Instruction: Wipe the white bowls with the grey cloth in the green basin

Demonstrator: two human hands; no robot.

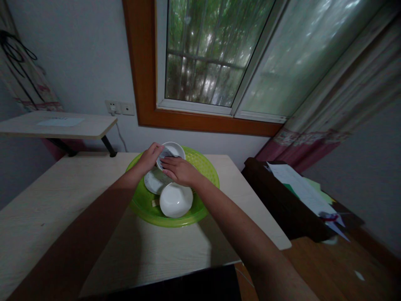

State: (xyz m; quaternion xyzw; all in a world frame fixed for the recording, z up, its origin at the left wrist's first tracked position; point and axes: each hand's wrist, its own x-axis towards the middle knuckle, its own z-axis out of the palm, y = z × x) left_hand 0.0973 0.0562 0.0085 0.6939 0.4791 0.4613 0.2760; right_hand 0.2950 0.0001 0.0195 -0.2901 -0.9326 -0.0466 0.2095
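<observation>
My left hand (pixel 152 157) grips a white bowl (pixel 177 148) by its left rim, the thumb side toward the inside. The bowl is tilted toward me over the far part of a green plastic basin (pixel 171 221). Inside the bowl, my right hand (pixel 181 170) presses a grey cloth (pixel 165 153) against its surface, fingers together and pointing left. Beneath the hands, a white plate (pixel 154 182) lies in the basin, partly covered. Nearer to me is another white bowl (pixel 176 200), with a small beige piece (pixel 155 202) beside it.
The basin stands on a pale wooden table (pixel 106 246). At the left is a raised shelf (pixel 62 129) on black legs. Wall sockets (pixel 120 108) and a window (pixel 216 58) are behind. To the right, papers (pixel 300 188) lie on a dark brown piece of furniture (pixel 278 205).
</observation>
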